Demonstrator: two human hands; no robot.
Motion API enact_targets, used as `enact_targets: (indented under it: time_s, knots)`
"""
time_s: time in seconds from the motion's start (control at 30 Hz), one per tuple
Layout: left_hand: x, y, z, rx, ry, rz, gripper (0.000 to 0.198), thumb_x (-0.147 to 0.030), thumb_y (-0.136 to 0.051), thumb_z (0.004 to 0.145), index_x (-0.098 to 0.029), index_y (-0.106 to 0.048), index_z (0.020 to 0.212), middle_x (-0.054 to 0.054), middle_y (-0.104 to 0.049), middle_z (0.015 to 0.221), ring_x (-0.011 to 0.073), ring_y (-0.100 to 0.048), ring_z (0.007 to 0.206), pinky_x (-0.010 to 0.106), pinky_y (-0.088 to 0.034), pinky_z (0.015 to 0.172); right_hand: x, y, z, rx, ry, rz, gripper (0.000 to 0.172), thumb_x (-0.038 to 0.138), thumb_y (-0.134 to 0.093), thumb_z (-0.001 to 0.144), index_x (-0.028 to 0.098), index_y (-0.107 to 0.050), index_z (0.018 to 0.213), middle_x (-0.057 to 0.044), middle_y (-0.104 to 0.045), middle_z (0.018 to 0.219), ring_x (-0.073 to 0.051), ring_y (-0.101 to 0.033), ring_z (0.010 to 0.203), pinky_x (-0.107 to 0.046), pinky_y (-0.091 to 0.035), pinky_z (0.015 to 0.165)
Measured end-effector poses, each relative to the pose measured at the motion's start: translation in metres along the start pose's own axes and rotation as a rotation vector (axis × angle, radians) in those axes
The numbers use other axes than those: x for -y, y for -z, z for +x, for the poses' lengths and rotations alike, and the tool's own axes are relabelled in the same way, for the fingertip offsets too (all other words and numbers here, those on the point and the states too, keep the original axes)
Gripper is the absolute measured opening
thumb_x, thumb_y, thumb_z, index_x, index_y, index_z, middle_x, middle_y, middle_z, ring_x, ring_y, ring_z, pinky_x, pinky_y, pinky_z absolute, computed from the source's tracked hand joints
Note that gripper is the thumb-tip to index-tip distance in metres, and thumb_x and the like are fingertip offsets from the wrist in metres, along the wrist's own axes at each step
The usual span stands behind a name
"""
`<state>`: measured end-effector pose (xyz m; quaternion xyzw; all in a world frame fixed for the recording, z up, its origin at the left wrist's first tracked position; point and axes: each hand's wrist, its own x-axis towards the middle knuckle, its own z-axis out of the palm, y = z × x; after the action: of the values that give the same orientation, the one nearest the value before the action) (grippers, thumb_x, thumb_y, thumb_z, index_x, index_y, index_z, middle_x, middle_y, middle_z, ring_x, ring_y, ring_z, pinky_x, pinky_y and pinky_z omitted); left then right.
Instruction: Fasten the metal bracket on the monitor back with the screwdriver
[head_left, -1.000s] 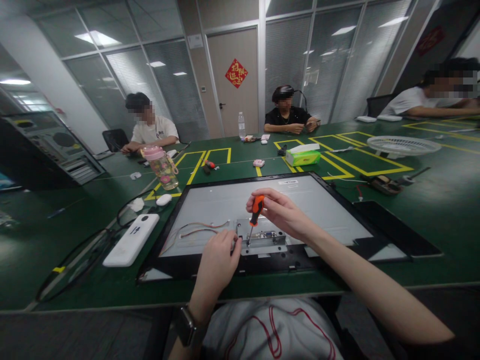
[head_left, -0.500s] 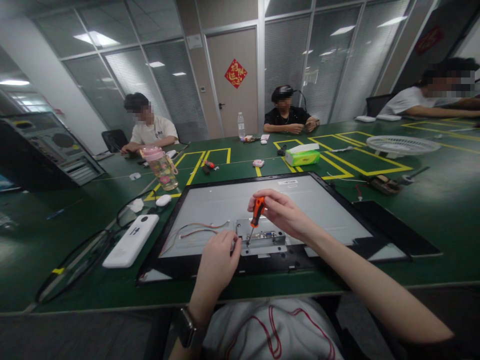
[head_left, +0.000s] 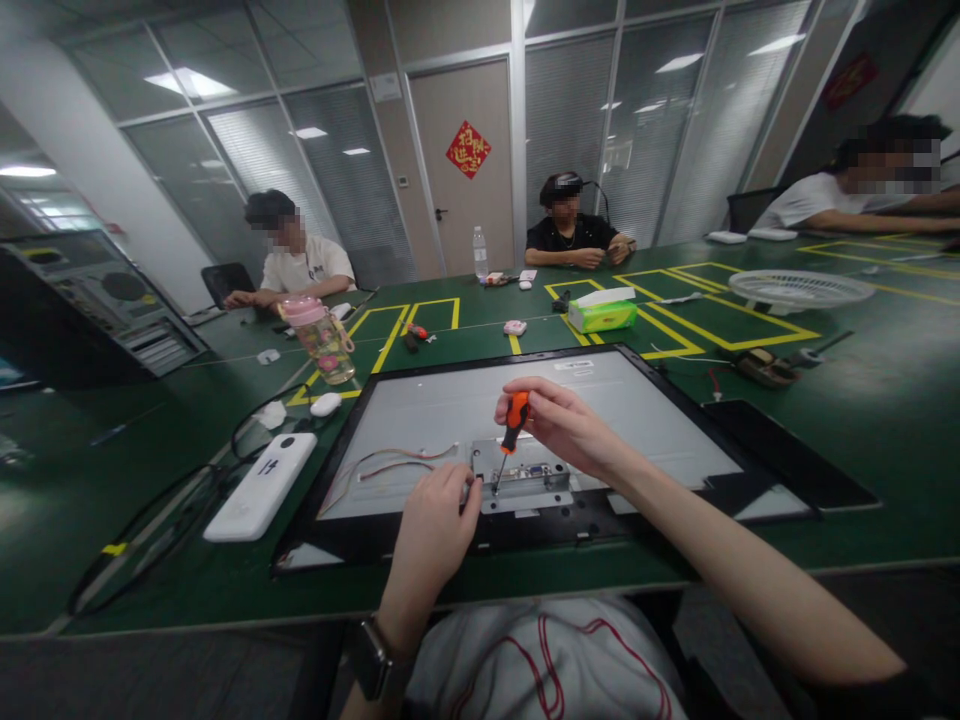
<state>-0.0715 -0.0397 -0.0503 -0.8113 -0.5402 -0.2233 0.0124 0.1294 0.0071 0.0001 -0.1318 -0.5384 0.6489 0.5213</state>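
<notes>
My right hand (head_left: 551,415) is closed around the orange and black handle of a screwdriver (head_left: 516,422). The tool leans a little, its thin shaft running down to the near left part of a silver metal bracket (head_left: 555,497) that has connector ports along it. This bracket lies on a flat display panel (head_left: 420,400) with a black frame and a grey back. Fingers bent, my left hand (head_left: 439,510) grips the bracket's left edge, close to the screwdriver tip; its fingertips are partly hidden. Thin wires (head_left: 390,460) lie on the panel beyond my left hand.
Left of the panel are a white power bank (head_left: 260,487), a black cable (head_left: 142,560) and a pink-lidded bottle (head_left: 321,340). A green tissue box (head_left: 602,312) stands behind it, a black slab (head_left: 787,452) to the right. Several people sit around the green table.
The view has shifted very slightly. Both hands and the screwdriver keep almost the same place on the bracket; a person at the far left has moved a hand a little.
</notes>
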Motion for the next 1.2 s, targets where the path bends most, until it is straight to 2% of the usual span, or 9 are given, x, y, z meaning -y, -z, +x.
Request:
enact_targets:
  time_s: [0.2,0.3,0.43,0.57,0.7,0.9,1.0,1.1,1.2]
  knots:
    - [-0.0011,0.0009,0.0012,0.035,0.015,0.003,0.017,-0.021,-0.047,0.094,-0.02,-0.055,0.079,0.002,-0.061,0.076,0.0205,-0.06,0.075,0.031,-0.041,0.068,-0.0025,0.0027,0.0007,-0.023,0.062,-0.032,0.014,0.036,-0.075,0.08,0.025,-0.074,0.088,-0.001,-0.069,0.09,-0.014,-0.063,0.085,-0.031,-0.049,0.084]
    - [-0.0011,0.0011,0.002,0.048,0.021,0.0,0.017,-0.022,-0.047,0.094,-0.019,-0.054,0.079,0.002,-0.06,0.077,0.0205,-0.059,0.075,0.031,-0.041,0.068,-0.0043,0.0053,0.0012,-0.027,0.061,-0.041,0.016,0.035,-0.075,0.08,0.025,-0.074,0.093,0.0,-0.068,0.085,-0.013,-0.063,0.081,-0.029,-0.049,0.08]
    - [0.0002,0.0002,0.0021,0.059,0.022,0.01,0.018,-0.022,-0.046,0.095,-0.019,-0.054,0.079,0.002,-0.059,0.076,0.0204,-0.058,0.074,0.031,-0.041,0.068,-0.0031,0.0041,0.0013,-0.016,0.029,-0.002,0.024,0.037,-0.072,0.083,0.024,-0.072,0.103,-0.002,-0.071,0.09,-0.014,-0.065,0.089,-0.029,-0.049,0.084]
    - [0.0007,0.0001,0.0018,0.062,0.017,0.008,0.019,-0.023,-0.044,0.095,-0.019,-0.055,0.08,0.002,-0.059,0.076,0.0207,-0.058,0.074,0.031,-0.041,0.068,-0.0019,0.0015,0.0019,0.004,0.033,0.042,0.019,0.037,-0.071,0.084,0.023,-0.072,0.098,-0.002,-0.072,0.093,-0.015,-0.066,0.092,-0.03,-0.048,0.088]
    - [0.0002,0.0012,0.0025,0.066,0.02,0.007,0.019,-0.023,-0.043,0.095,-0.019,-0.056,0.081,0.002,-0.061,0.077,0.0212,-0.059,0.076,0.032,-0.042,0.07,-0.0041,0.0046,0.0028,-0.011,0.066,0.01,0.015,0.036,-0.075,0.079,0.024,-0.073,0.088,0.001,-0.07,0.09,-0.012,-0.064,0.085,-0.027,-0.048,0.083]
    - [0.001,0.0012,0.0026,0.075,0.023,0.016,0.02,-0.024,-0.043,0.095,-0.02,-0.057,0.081,0.002,-0.061,0.076,0.0213,-0.06,0.075,0.031,-0.041,0.068,-0.0035,0.005,0.002,0.01,0.032,0.017,0.022,0.038,-0.069,0.085,0.023,-0.071,0.1,-0.003,-0.072,0.091,-0.014,-0.065,0.088,-0.03,-0.048,0.084]
    - [0.0017,0.0006,0.0029,0.074,0.018,0.013,0.02,-0.024,-0.044,0.095,-0.019,-0.057,0.081,0.003,-0.062,0.077,0.0215,-0.061,0.076,0.031,-0.041,0.068,-0.0034,0.0032,0.0021,0.008,0.046,0.033,0.021,0.039,-0.07,0.084,0.022,-0.071,0.097,-0.003,-0.071,0.093,-0.014,-0.064,0.09,-0.03,-0.047,0.086]
    - [0.0019,0.0003,0.0034,0.074,0.014,0.013,0.02,-0.024,-0.044,0.095,-0.019,-0.057,0.081,0.003,-0.062,0.077,0.0216,-0.061,0.077,0.032,-0.042,0.068,-0.0051,0.0047,0.0025,-0.016,0.066,0.006,0.018,0.037,-0.076,0.079,0.023,-0.073,0.09,-0.001,-0.068,0.092,-0.013,-0.063,0.085,-0.027,-0.048,0.08]
    - [0.002,0.0,0.0035,0.069,0.007,0.016,0.02,-0.024,-0.044,0.095,-0.019,-0.057,0.08,0.003,-0.062,0.076,0.0214,-0.061,0.076,0.031,-0.041,0.067,-0.0058,0.0071,0.0023,-0.021,0.056,-0.026,0.019,0.037,-0.075,0.08,0.023,-0.073,0.093,-0.001,-0.069,0.088,-0.012,-0.063,0.083,-0.027,-0.048,0.078]
